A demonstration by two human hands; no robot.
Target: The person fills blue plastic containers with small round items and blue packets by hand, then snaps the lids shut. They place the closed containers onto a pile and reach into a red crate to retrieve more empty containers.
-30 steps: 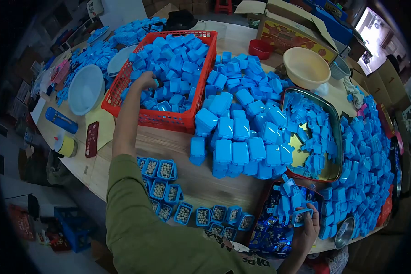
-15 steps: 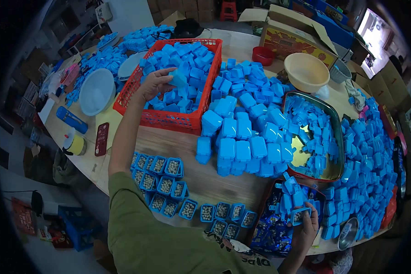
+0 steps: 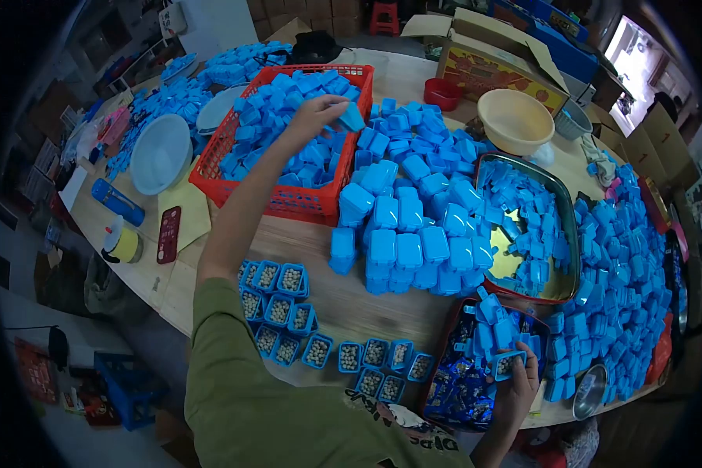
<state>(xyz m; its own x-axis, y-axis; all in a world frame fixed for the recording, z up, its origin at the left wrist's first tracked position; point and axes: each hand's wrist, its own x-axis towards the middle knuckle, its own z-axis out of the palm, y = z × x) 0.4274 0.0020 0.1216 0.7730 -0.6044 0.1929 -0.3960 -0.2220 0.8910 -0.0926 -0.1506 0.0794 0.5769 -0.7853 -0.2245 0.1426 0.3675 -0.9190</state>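
Note:
My left hand (image 3: 320, 119) is over the right side of the red basket (image 3: 304, 204), its fingers closed on a blue box (image 3: 352, 118). The basket holds a heap of blue boxes. At the lower right my right hand (image 3: 522, 382) grips an open blue container (image 3: 508, 365) with pale round pieces in it. That container is above a tray of dark blue packets (image 3: 458, 388), beside a few blue lids (image 3: 493, 324). Rows of small blue containers with pale pieces (image 3: 279, 310) stand near my left arm.
Blue boxes (image 3: 408, 249) are stacked at the centre. Right of them is a metal tray (image 3: 577, 257) of blue parts, then a large blue pile (image 3: 616, 288). Behind stand a cream basin (image 3: 515, 121), a red bowl (image 3: 443, 93) and a carton (image 3: 499, 74). A blue bottle (image 3: 117, 202) lies left.
My left hand has moved right across the basket with the blue box in its fingers. My right hand still holds the filled container in nearly the same place. The view has shifted slightly.

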